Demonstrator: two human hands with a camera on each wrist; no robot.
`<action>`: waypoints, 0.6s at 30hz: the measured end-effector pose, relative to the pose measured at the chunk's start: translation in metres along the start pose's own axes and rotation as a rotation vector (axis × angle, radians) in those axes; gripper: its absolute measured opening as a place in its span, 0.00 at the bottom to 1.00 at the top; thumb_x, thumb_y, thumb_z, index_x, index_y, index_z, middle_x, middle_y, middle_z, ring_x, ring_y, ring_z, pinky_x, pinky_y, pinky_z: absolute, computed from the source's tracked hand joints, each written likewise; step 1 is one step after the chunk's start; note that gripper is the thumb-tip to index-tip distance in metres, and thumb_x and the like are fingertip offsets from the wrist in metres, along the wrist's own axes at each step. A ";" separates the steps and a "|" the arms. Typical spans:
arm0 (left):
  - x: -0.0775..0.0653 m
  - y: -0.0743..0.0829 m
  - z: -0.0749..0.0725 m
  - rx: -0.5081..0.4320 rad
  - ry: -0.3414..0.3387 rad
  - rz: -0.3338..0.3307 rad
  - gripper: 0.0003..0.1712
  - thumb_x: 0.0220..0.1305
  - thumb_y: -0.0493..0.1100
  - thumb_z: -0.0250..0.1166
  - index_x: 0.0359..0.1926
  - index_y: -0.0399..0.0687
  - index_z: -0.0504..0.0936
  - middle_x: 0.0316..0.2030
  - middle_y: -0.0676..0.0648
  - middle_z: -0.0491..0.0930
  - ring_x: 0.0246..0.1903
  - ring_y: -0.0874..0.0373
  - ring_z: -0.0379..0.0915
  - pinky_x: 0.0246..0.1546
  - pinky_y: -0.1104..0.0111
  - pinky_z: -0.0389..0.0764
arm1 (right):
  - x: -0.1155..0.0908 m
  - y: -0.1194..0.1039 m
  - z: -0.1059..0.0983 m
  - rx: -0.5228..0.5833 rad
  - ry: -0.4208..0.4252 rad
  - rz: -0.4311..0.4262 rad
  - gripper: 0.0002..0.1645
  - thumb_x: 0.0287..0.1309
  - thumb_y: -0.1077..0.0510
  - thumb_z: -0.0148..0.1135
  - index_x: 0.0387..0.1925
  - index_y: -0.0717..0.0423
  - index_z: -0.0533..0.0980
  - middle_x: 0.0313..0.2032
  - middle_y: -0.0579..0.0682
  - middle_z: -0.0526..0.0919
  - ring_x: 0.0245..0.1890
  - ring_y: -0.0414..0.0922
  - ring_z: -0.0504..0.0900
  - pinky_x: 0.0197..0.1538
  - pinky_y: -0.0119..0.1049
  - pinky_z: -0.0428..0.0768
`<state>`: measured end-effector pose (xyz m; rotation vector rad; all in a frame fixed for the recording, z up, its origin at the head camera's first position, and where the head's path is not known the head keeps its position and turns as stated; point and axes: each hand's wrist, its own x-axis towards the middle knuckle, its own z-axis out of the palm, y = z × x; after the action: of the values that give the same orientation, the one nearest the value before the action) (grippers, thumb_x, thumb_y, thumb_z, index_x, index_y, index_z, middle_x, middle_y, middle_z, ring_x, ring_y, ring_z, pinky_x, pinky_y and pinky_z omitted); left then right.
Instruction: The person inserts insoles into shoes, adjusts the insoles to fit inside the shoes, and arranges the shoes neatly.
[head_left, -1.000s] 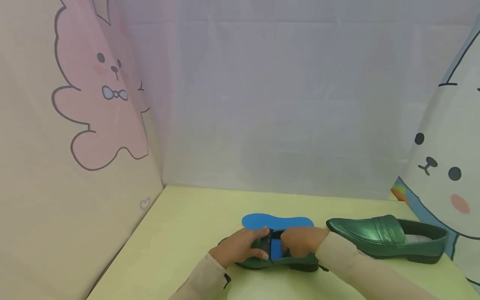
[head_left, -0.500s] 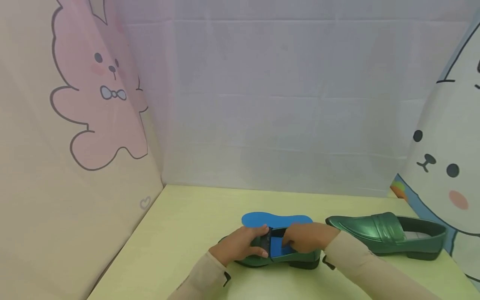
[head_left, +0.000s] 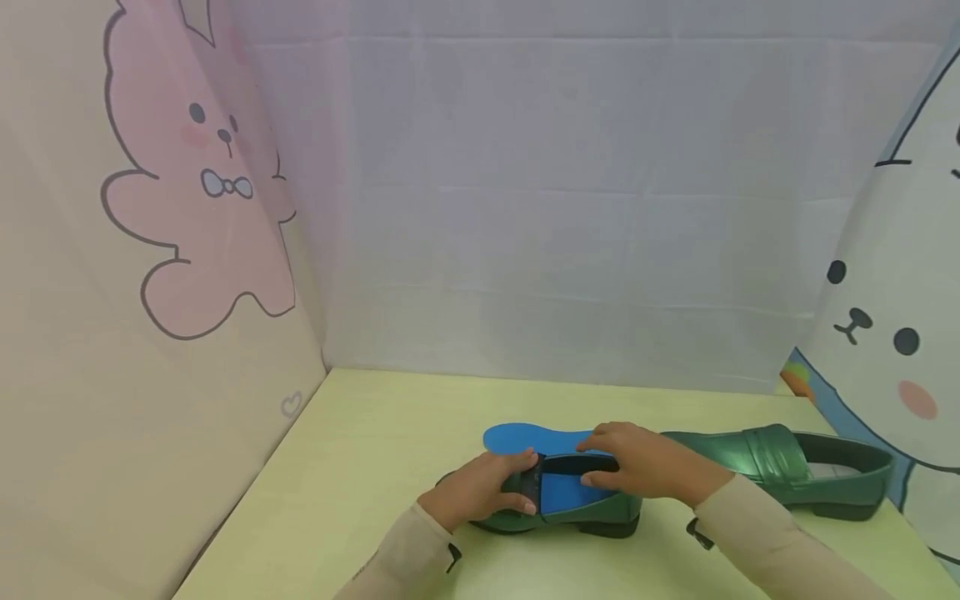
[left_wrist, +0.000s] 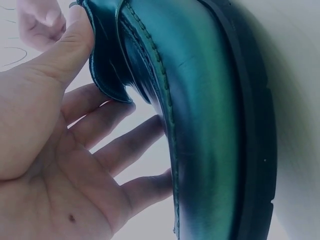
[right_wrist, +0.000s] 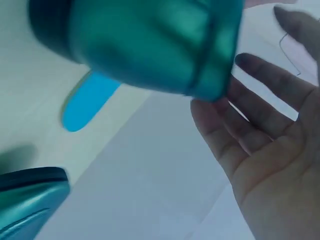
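A green loafer [head_left: 592,518] stands on the table with its toe to the left. A blue insole [head_left: 566,493] lies inside it, its front part hidden under the upper. My left hand [head_left: 487,492] grips the loafer across its strap; in the left wrist view the thumb bears on the dark raised edge [left_wrist: 107,60] of the upper and the fingers reach over to the far side. My right hand [head_left: 645,462] is over the heel end, its fingers spread and only slightly bent. In the right wrist view they are close to the loafer's heel rim [right_wrist: 220,50], holding nothing.
Behind the loafer a second blue insole [head_left: 525,437] lies flat on the pale yellow table [head_left: 390,433]. Another green loafer [head_left: 765,467] stands at the right, toe to the left. Printed cloth walls [head_left: 525,208] close off the back and sides.
My right hand has come out of the loafer's opening and its bent fingers have spread over the heel. More of the insole inside shows. My left hand has stayed in place.
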<state>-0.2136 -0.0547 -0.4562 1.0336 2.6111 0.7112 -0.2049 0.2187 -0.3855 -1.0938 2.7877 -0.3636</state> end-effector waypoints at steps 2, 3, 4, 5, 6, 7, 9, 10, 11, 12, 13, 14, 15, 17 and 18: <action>-0.001 0.000 0.001 -0.005 -0.003 0.000 0.45 0.53 0.66 0.58 0.70 0.57 0.57 0.68 0.54 0.57 0.63 0.61 0.55 0.56 0.70 0.66 | -0.005 0.001 0.002 0.034 -0.021 0.043 0.36 0.56 0.30 0.53 0.57 0.50 0.73 0.52 0.48 0.75 0.51 0.49 0.74 0.49 0.47 0.75; -0.001 0.000 0.001 -0.010 -0.006 0.000 0.45 0.53 0.66 0.58 0.70 0.57 0.57 0.68 0.54 0.57 0.63 0.61 0.55 0.56 0.69 0.66 | -0.007 0.002 0.003 0.044 -0.028 0.059 0.39 0.55 0.29 0.54 0.58 0.50 0.72 0.52 0.49 0.75 0.52 0.50 0.73 0.50 0.47 0.75; -0.002 0.001 0.001 -0.012 -0.005 0.000 0.45 0.54 0.65 0.58 0.70 0.57 0.57 0.68 0.53 0.57 0.63 0.61 0.55 0.56 0.69 0.67 | -0.009 0.003 0.004 0.057 -0.034 0.072 0.41 0.53 0.28 0.55 0.58 0.51 0.71 0.53 0.50 0.74 0.53 0.51 0.73 0.50 0.48 0.74; -0.002 0.001 0.001 -0.012 -0.007 0.000 0.45 0.54 0.65 0.58 0.70 0.57 0.57 0.68 0.53 0.57 0.63 0.61 0.55 0.56 0.69 0.67 | -0.010 0.004 0.005 0.060 -0.038 0.081 0.43 0.51 0.27 0.55 0.59 0.52 0.71 0.54 0.51 0.74 0.53 0.51 0.73 0.50 0.48 0.74; -0.003 0.002 0.000 -0.011 -0.006 -0.002 0.45 0.54 0.65 0.59 0.70 0.56 0.57 0.68 0.53 0.57 0.62 0.61 0.55 0.56 0.69 0.67 | -0.011 0.004 0.006 0.064 -0.040 0.087 0.45 0.50 0.27 0.57 0.59 0.54 0.71 0.54 0.51 0.75 0.53 0.52 0.73 0.51 0.48 0.74; -0.003 0.002 0.000 -0.008 -0.004 0.000 0.45 0.54 0.65 0.59 0.70 0.56 0.57 0.68 0.53 0.57 0.62 0.61 0.56 0.56 0.69 0.67 | -0.012 0.005 0.006 0.067 -0.041 0.095 0.46 0.49 0.27 0.58 0.59 0.54 0.70 0.54 0.51 0.75 0.53 0.51 0.73 0.51 0.47 0.74; -0.003 0.003 -0.002 -0.004 0.001 0.000 0.45 0.54 0.64 0.59 0.70 0.55 0.58 0.68 0.53 0.57 0.62 0.61 0.56 0.55 0.69 0.68 | -0.012 0.007 0.007 0.070 -0.044 0.115 0.48 0.46 0.26 0.60 0.59 0.56 0.70 0.54 0.51 0.75 0.53 0.51 0.73 0.51 0.47 0.74; -0.003 0.003 -0.002 -0.001 0.003 0.001 0.45 0.54 0.64 0.59 0.70 0.55 0.58 0.68 0.54 0.57 0.62 0.61 0.57 0.55 0.69 0.68 | -0.013 0.007 0.007 0.075 -0.046 0.123 0.49 0.45 0.26 0.61 0.59 0.56 0.70 0.54 0.51 0.75 0.53 0.50 0.74 0.51 0.47 0.74; -0.003 0.003 -0.002 0.000 0.004 0.001 0.45 0.54 0.64 0.59 0.70 0.55 0.58 0.68 0.54 0.57 0.62 0.61 0.57 0.55 0.69 0.68 | -0.013 0.008 0.008 0.076 -0.050 0.132 0.50 0.43 0.26 0.61 0.59 0.57 0.70 0.54 0.52 0.75 0.53 0.51 0.74 0.51 0.47 0.74; -0.003 0.004 -0.003 -0.001 0.005 0.002 0.45 0.54 0.63 0.59 0.70 0.55 0.58 0.68 0.54 0.57 0.62 0.61 0.56 0.55 0.69 0.68 | -0.014 0.008 0.009 0.079 -0.057 0.141 0.52 0.42 0.26 0.62 0.59 0.57 0.69 0.55 0.52 0.75 0.53 0.51 0.74 0.51 0.47 0.74; -0.003 0.004 -0.003 -0.004 0.005 0.001 0.45 0.54 0.63 0.59 0.70 0.55 0.58 0.68 0.55 0.56 0.62 0.61 0.56 0.55 0.69 0.68 | -0.014 0.009 0.010 0.085 -0.062 0.150 0.53 0.41 0.25 0.62 0.60 0.57 0.69 0.55 0.53 0.74 0.53 0.51 0.73 0.51 0.48 0.74; -0.003 0.004 -0.003 -0.006 0.004 -0.001 0.45 0.54 0.63 0.59 0.70 0.55 0.57 0.68 0.55 0.56 0.63 0.61 0.55 0.56 0.68 0.68 | -0.015 0.009 0.011 0.088 -0.067 0.159 0.53 0.41 0.26 0.63 0.60 0.57 0.69 0.55 0.53 0.74 0.53 0.51 0.74 0.51 0.48 0.75; -0.004 0.005 -0.003 -0.008 0.004 -0.001 0.45 0.54 0.63 0.59 0.70 0.55 0.57 0.68 0.56 0.56 0.63 0.62 0.55 0.56 0.68 0.67 | -0.016 0.010 0.012 0.092 -0.071 0.165 0.52 0.41 0.27 0.64 0.60 0.58 0.69 0.55 0.53 0.74 0.53 0.52 0.74 0.50 0.48 0.75; -0.004 0.005 -0.003 -0.013 0.004 0.002 0.45 0.54 0.63 0.59 0.70 0.55 0.57 0.68 0.56 0.55 0.63 0.62 0.54 0.56 0.68 0.67 | -0.017 0.011 0.015 0.088 -0.068 0.173 0.50 0.42 0.29 0.65 0.60 0.57 0.69 0.54 0.53 0.75 0.52 0.51 0.74 0.50 0.48 0.75; -0.004 0.004 -0.002 -0.016 0.005 0.005 0.45 0.54 0.63 0.59 0.70 0.55 0.57 0.68 0.56 0.55 0.63 0.62 0.54 0.56 0.68 0.67 | -0.018 0.011 0.016 0.085 -0.063 0.173 0.49 0.43 0.30 0.66 0.60 0.57 0.69 0.54 0.53 0.75 0.51 0.51 0.75 0.49 0.47 0.75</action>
<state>-0.2094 -0.0552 -0.4518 1.0354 2.6032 0.7360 -0.1960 0.2360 -0.4038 -0.8242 2.7567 -0.4160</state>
